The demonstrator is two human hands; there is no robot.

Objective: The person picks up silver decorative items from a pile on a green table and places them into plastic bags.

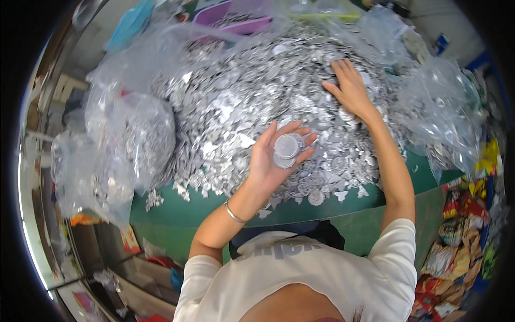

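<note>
My left hand (263, 163) is turned palm up over the near part of the heap. A small stack of round, silver-grey metal discs (288, 148) lies in its palm, with the fingers curled along the far side. Farther off to the right, my right hand (350, 91) rests palm down on the heap of small flat metal pieces (230, 107), fingers spread. Whether any piece is under its fingertips is hidden. The heap mixes round discs with other cut shapes and covers most of the green table (214, 210).
Clear plastic bags with metal pieces stand at the left (142, 134) and right (440, 107). A purple tray (257, 26) and a blue container (129, 24) sit at the far side. Colourful crumpled wrappers (456, 247) are piled low on the right.
</note>
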